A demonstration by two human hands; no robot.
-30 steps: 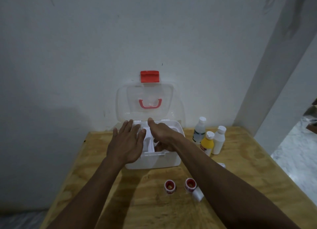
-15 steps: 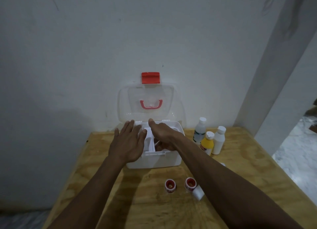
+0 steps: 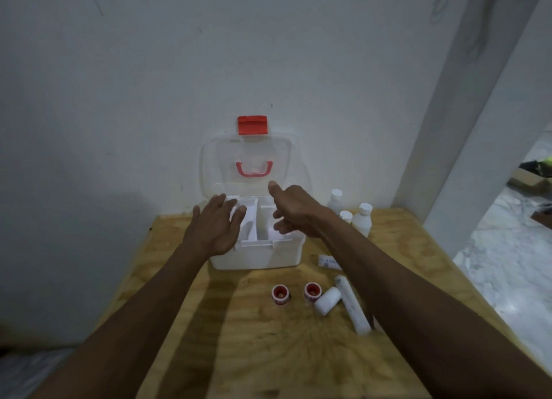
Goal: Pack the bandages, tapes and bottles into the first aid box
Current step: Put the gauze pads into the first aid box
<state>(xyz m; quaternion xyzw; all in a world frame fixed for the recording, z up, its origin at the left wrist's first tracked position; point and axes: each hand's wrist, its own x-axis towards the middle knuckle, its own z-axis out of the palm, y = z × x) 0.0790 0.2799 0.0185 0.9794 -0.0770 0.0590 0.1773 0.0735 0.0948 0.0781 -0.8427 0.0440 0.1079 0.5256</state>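
The left hand (image 3: 215, 228) is covering the near-left corner of the first aid box (image 3: 257, 256), and what is lying beneath its fingers (image 3: 222, 206) cannot be told. The right hand (image 3: 294, 212) is hiding much of the right compartment, its curled fingers showing nothing clearly held. Behind the right wrist, the yellow bottle (image 3: 346, 216) is showing only its cap, and the small packet (image 3: 328, 262) beside the forearm is too blurred to read.
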